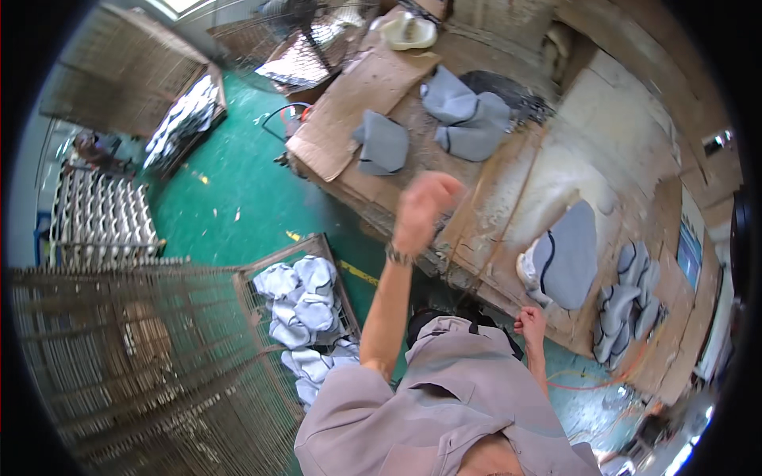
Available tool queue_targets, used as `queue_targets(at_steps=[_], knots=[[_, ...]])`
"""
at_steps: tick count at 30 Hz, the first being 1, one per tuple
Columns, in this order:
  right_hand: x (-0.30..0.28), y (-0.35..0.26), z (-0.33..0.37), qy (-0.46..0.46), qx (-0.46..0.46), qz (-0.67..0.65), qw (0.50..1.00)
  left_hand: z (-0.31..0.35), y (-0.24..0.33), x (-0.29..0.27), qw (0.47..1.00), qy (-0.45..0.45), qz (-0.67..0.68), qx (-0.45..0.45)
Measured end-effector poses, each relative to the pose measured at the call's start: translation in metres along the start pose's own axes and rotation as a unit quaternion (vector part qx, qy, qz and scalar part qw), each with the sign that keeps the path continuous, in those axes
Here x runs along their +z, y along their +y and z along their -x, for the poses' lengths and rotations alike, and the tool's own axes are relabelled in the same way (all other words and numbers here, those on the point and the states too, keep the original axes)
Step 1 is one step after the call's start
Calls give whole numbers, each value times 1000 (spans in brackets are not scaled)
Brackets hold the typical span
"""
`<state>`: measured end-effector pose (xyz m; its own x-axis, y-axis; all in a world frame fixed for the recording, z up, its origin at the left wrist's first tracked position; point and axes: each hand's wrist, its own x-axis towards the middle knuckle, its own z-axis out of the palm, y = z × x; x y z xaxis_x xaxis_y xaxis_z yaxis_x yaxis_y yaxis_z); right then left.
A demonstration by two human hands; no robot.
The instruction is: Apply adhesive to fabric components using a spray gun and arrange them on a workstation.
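- In the upper middle, a small gray piece [382, 144] might be knocked off by the left hand [429, 205], too blurred to tell how open; nothing is seen held.
- Right of centre, the right hand [529, 323] is curled up, nothing seen in it; the big gray piece [570, 254] might be pushed crooked by it.

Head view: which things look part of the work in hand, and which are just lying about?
Likely part of the work:
Grey pieces beyond the blurred left hand
Large grey piece near the right hand
Grey pile at the table's right

Seemingly just lying about:
White bowl-like thing at the far end
Blue sheet beyond the grey pile
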<state>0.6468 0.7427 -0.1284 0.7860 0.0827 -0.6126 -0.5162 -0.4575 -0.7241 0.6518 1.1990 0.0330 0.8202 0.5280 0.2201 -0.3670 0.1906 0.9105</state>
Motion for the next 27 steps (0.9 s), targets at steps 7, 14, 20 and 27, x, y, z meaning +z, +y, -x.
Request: queue_targets(at_steps=[7, 14, 20, 27], knots=[[-11, 26, 34, 51, 37, 11, 998, -72, -183, -132, 802, 450, -192, -343], [8, 16, 63, 39, 29, 6, 999, -100, -186, -155, 796, 437, -329, -260], [46, -81, 85, -55, -34, -104, 992, -30, -93, -36, 915, 308, 224, -136], [75, -209, 53, -325, 4, -523, 788, 77, -12, 98, 894, 86, 374, -232]])
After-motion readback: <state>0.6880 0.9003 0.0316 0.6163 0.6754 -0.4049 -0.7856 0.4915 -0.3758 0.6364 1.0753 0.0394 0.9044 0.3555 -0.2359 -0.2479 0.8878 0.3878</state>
